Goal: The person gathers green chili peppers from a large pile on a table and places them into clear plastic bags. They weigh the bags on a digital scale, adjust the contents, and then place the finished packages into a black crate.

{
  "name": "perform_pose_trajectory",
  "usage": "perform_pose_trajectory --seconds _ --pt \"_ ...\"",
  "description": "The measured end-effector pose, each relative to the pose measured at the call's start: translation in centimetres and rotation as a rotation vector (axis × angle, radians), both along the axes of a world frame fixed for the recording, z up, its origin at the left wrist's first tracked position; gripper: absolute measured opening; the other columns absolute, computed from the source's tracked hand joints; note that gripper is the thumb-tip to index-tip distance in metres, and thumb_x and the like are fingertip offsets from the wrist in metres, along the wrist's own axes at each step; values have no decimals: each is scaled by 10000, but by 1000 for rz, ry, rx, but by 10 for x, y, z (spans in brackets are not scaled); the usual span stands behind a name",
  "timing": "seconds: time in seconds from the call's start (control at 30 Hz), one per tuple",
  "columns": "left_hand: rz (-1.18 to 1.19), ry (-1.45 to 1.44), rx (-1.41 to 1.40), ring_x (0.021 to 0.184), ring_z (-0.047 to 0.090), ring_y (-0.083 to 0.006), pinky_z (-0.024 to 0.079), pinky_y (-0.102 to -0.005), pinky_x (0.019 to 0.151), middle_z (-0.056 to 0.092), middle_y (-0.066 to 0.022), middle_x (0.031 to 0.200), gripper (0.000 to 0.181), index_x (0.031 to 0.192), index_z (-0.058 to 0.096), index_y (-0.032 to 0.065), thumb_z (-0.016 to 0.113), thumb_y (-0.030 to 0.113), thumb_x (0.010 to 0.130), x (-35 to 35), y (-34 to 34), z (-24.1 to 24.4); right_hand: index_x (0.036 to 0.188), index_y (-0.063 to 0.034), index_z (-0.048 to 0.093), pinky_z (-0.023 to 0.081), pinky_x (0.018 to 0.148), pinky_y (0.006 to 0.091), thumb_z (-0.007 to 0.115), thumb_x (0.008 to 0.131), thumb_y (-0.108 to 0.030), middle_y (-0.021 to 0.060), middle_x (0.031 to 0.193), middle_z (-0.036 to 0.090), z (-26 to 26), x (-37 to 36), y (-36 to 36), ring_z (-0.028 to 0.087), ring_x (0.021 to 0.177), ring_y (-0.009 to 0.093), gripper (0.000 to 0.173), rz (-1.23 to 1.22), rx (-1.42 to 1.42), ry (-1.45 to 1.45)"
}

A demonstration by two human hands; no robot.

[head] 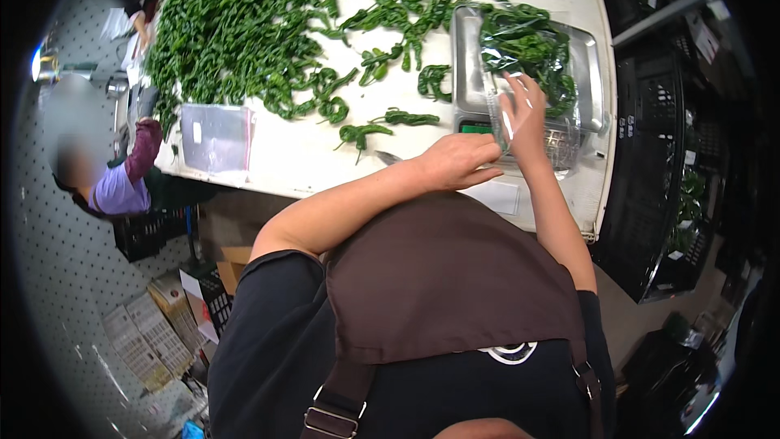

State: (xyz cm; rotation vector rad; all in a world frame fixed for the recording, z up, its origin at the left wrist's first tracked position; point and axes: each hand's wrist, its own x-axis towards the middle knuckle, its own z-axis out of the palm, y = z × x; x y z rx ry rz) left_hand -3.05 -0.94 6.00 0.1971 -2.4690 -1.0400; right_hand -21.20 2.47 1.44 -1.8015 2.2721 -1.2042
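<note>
A clear plastic bag [563,94] full of green peppers [527,42] lies on the steel tray [469,73] of a digital scale, just ahead of me. My left hand [466,161] pinches the near edge of the bag's mouth, close to the scale's green display [476,129]. Shiny film crosses my right hand [525,111], which reaches in at the mouth with its fingers apart, their tips near the peppers. The scale's keypad [557,147] shows through the film, right of my right wrist. Part of the display is hidden by my left hand and the bag.
A large heap of green peppers [225,36] covers the table's left side. Loose peppers [405,117] lie between it and the scale. A stack of clear bags [216,137] sits at the near edge. Black crates [646,177] stand right; a co-worker [122,186] is at left.
</note>
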Motion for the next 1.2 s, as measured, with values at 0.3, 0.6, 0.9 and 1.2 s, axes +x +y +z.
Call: perform_pose_trajectory --seconds 0.3,0.6,0.9,1.2 --pt "650 -477 137 743 604 -379 484 -445 659 608 -172 818 151 849 598 28 628 170 895 183 -11 -102 1022 25 628 501 756 307 505 918 67 126 902 641 -1 5 187 634 826 218 166 -28 87 -428" --pt "972 -393 -58 987 584 -370 478 -463 846 611 -173 999 225 1078 634 49 615 156 881 137 -133 -142 1034 26 624 489 706 246 449 967 32 76 894 642 -13 19 201 595 746 108 187 -169 174 -814" --pt "805 -852 -181 1011 580 -410 499 -497 869 581 -242 1098 207 1064 620 32 541 147 911 139 -177 -195 1013 21 637 489 680 233 442 948 35 68 825 647 -1 31 206 590 709 98 206 -219 191 -885" --pt "1106 -197 -71 650 569 -366 461 -437 618 598 -136 746 176 926 495 47 638 149 914 158 -131 -89 1033 29 616 483 697 235 449 979 -1 67 866 630 -1 37 215 577 730 98 178 -233 256 -977"
